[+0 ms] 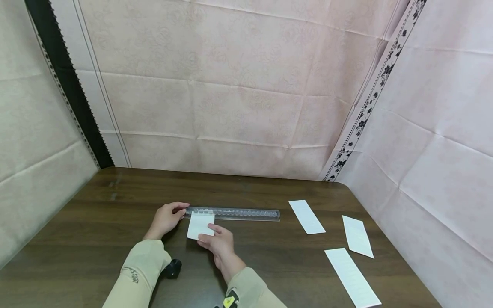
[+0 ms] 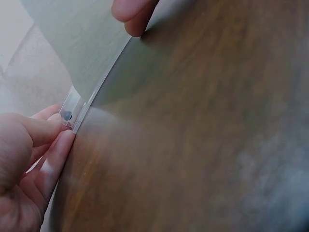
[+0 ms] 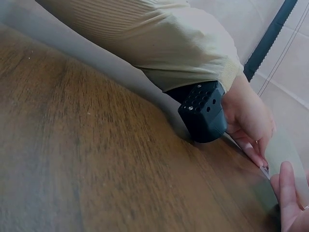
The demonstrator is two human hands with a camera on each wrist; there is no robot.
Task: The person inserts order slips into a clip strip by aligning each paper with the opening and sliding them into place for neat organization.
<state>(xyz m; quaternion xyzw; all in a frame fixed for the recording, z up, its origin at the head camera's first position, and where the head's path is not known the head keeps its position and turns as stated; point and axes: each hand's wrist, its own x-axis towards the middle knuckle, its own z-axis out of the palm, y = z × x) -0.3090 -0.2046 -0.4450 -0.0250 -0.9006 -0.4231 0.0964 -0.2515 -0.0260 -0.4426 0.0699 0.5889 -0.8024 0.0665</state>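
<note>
A clear plastic ruler (image 1: 246,214) lies across the dark wooden table. My left hand (image 1: 166,220) pinches its left end between thumb and fingers, as the left wrist view shows on the ruler (image 2: 71,107). A small white piece of paper (image 1: 199,226) meets the ruler near that end, its top edge overlapping it; which lies on top I cannot tell. With thumb and fingers, my right hand (image 1: 221,246) holds the paper's lower right side. In the right wrist view, the paper (image 3: 285,147) stands between both hands.
To the right on the table lie three white paper strips, an upper one (image 1: 307,217), a right one (image 1: 358,236) and a longer near one (image 1: 352,278). A pale patterned cloth (image 1: 239,94) hangs behind the table. A black device (image 3: 203,113) sits at the left wrist.
</note>
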